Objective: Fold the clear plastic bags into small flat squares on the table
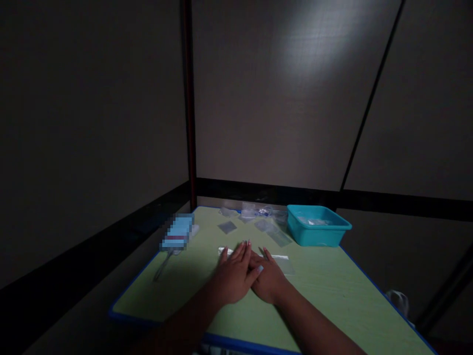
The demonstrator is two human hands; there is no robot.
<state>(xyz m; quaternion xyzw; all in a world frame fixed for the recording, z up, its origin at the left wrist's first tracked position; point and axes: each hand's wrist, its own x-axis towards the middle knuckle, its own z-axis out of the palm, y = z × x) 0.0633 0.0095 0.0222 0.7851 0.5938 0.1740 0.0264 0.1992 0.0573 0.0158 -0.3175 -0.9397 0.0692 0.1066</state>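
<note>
A clear plastic bag (pixel 286 265) lies flat on the green table, its shiny edge running crosswise under both hands. My left hand (pixel 234 276) presses down on its left part, fingers stretched forward. Beside it and partly beneath it, my right hand (pixel 269 278) rests on the bag with its fingers laid out. The two hands overlap at the middle, the left thumb across the back of the right hand. Much of the bag is hidden under them.
Several clear plastic pieces (pixel 227 227) are scattered toward the back of the table (pixel 332 296). A turquoise basin (pixel 318 235) with clear plastic inside stands at the back right. A blurred-out blue item (pixel 179 231) with a cable (pixel 162 266) is at the left edge. Walls rise behind and left.
</note>
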